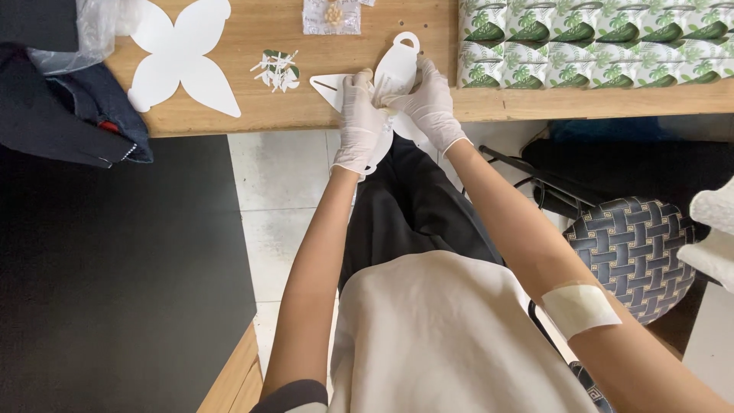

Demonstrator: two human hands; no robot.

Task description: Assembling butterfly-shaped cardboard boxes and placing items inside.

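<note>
Both my hands wear white gloves and meet at the front edge of the wooden table (pixel 306 107). My left hand (pixel 359 122) and my right hand (pixel 428 103) together pinch a white die-cut cardboard piece (pixel 397 69) with a handle-shaped tab at its top and a pointed flap to the left. The lower part of the cardboard hangs over the table edge, partly hidden behind my hands. A tan bandage sits on my right forearm.
A flat white butterfly-shaped cardboard blank (pixel 180 53) lies at the left. Small green-and-white scraps (pixel 279 70), a clear bag (pixel 331 15) and rows of leaf-printed boxes (pixel 596 42) sit on the table. Dark clothes (pixel 69 107) lie left; a woven stool (pixel 634 245) stands right.
</note>
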